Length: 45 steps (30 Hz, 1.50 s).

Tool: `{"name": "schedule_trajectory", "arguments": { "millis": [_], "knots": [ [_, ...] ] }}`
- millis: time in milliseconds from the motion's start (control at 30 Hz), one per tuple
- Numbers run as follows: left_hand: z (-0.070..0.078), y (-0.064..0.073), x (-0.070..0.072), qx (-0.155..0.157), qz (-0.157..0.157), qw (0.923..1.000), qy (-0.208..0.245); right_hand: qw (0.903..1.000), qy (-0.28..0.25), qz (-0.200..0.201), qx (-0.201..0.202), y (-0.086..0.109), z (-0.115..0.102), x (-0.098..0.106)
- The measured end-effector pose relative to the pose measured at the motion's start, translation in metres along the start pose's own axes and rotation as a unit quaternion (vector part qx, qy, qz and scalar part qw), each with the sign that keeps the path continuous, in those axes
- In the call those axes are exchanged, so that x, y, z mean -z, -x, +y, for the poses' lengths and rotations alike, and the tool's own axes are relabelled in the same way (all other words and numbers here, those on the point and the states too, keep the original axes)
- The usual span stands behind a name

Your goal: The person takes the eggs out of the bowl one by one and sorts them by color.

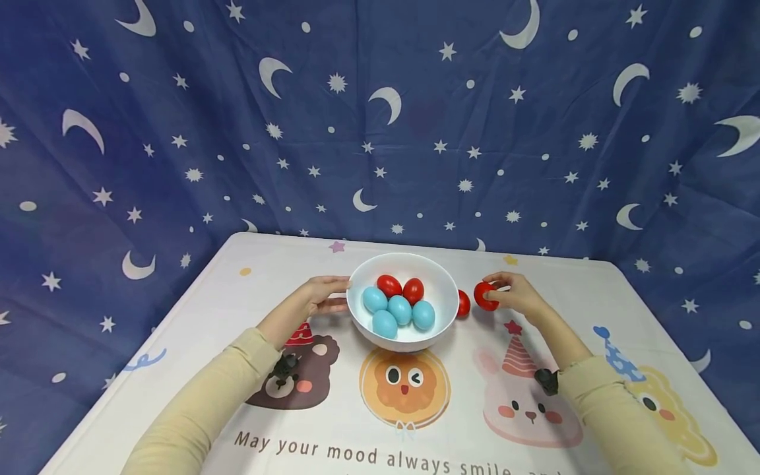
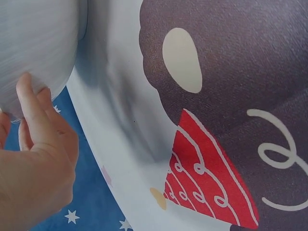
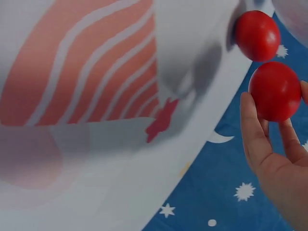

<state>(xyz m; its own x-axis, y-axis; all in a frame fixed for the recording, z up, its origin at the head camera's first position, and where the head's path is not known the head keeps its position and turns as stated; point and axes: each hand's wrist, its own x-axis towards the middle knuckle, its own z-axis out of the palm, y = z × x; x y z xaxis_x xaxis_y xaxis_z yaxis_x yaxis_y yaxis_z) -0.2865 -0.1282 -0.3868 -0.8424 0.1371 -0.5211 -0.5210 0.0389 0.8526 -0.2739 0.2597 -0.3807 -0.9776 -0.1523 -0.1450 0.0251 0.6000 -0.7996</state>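
Observation:
A white bowl (image 1: pixel 402 342) stands on the table with two red eggs (image 1: pixel 413 291) and several light blue eggs (image 1: pixel 400 310) inside. My left hand (image 1: pixel 315 295) rests against the bowl's left side, its fingers near the rim; in the left wrist view the fingers (image 2: pixel 31 103) lie along the outer wall. To the right of the bowl, my right hand (image 1: pixel 515 294) holds a red egg (image 3: pixel 275 91) between thumb and fingertips. Another red egg (image 1: pixel 463 304) sits close against the bowl's right side, partly hidden by it in the head view.
The white tablecloth (image 1: pixel 196 369) carries printed cartoon animals and lettering. Behind the table's far edge hangs a dark blue curtain (image 1: pixel 415 191) with moons and stars. A small black device (image 1: pixel 285 369) is at the left cuff, and another black device (image 1: pixel 547 380) at the right cuff.

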Motion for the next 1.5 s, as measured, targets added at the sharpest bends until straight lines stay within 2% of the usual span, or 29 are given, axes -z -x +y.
{"name": "schedule_trajectory", "arguments": {
  "millis": [200, 500, 800, 1033, 1500],
  "knots": [
    [-0.001, 0.000, 0.000, -0.003, 0.002, 1.0000, -0.003, 0.9998, 0.000, 0.010, -0.020, -0.008, 0.014, -0.008],
    [0.000, 0.001, -0.002, -0.002, 0.007, 0.9999, -0.015, 0.9959, 0.027, 0.023, -0.083, -0.014, 0.021, -0.016],
    [0.000, 0.001, -0.001, -0.006, 0.002, 0.9999, -0.013, 0.9966, 0.026, 0.016, -0.076, -0.014, 0.022, -0.018],
    [-0.001, 0.003, 0.000, -0.005, 0.002, 1.0000, -0.004, 0.9953, 0.024, -0.001, -0.094, -0.015, 0.022, -0.018],
    [-0.001, 0.004, 0.000, -0.010, -0.002, 0.9999, -0.003, 0.9965, 0.037, -0.013, -0.073, -0.016, 0.016, -0.017]
  ]
}}
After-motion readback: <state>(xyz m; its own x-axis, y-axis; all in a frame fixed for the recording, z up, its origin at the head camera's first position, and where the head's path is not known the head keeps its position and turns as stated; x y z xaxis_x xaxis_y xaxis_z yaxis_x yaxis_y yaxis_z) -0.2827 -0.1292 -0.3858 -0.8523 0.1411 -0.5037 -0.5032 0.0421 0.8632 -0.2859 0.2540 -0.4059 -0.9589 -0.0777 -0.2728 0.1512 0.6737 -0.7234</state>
